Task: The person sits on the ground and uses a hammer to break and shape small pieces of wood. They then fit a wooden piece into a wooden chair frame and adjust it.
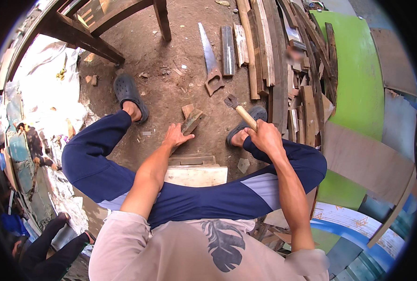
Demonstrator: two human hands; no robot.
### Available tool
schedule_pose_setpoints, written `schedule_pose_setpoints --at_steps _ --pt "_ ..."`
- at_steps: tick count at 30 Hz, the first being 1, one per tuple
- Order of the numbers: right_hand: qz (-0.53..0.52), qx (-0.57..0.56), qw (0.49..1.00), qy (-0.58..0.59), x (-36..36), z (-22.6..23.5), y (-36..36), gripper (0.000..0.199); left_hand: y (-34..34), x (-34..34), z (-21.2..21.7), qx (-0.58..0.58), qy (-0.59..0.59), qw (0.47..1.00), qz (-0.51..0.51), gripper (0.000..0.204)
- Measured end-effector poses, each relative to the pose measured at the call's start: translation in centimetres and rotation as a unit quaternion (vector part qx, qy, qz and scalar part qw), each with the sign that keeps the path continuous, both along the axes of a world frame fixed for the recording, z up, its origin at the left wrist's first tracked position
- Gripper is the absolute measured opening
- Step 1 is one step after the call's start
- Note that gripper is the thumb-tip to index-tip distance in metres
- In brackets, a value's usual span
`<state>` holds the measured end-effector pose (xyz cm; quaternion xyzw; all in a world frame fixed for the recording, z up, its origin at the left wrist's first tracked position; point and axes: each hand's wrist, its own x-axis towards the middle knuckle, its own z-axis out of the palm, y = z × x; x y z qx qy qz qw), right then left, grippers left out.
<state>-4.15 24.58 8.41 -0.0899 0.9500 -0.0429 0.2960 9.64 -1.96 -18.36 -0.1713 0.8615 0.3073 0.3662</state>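
My right hand (266, 138) is wrapped round the pale wooden handle of a hammer (244, 115). Its dark metal head points away from me, beside my right shoe. To the left, my left hand (175, 136) grips a short weathered wood block (192, 121), which shows between thumb and fingers; my palm hides its near end. A smaller wood offcut (187, 110) touches the far side of that block. Just below my left hand, a pale board (196, 176) and a darker wood piece (191, 159) lie between my legs.
A handsaw (210, 63) lies on the dirt ahead, next to a short dark timber (227, 50). Long planks (278, 61) and scrap wood pile up on the right beside a green panel (358, 70). A wooden frame (110, 23) stands far left. Another person's legs (49, 248) show lower left.
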Motion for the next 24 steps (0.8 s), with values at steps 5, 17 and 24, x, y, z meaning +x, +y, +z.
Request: schedule_pose_setpoints --at_steps 5,17,24 --pt "0.002 -0.003 1.000 0.009 0.1 -0.1 0.6 0.045 0.1 0.3 1.6 0.082 -0.054 0.995 0.006 0.093" --pt "-0.001 -0.015 1.000 0.019 0.2 0.1 2.0 0.043 1.3 -1.0 3.3 -0.015 0.074 0.990 -0.115 0.047" --pt "-0.008 0.017 1.000 -0.007 0.8 -0.3 2.9 0.043 2.9 0.9 1.3 -0.108 -0.074 0.967 -0.219 0.064"
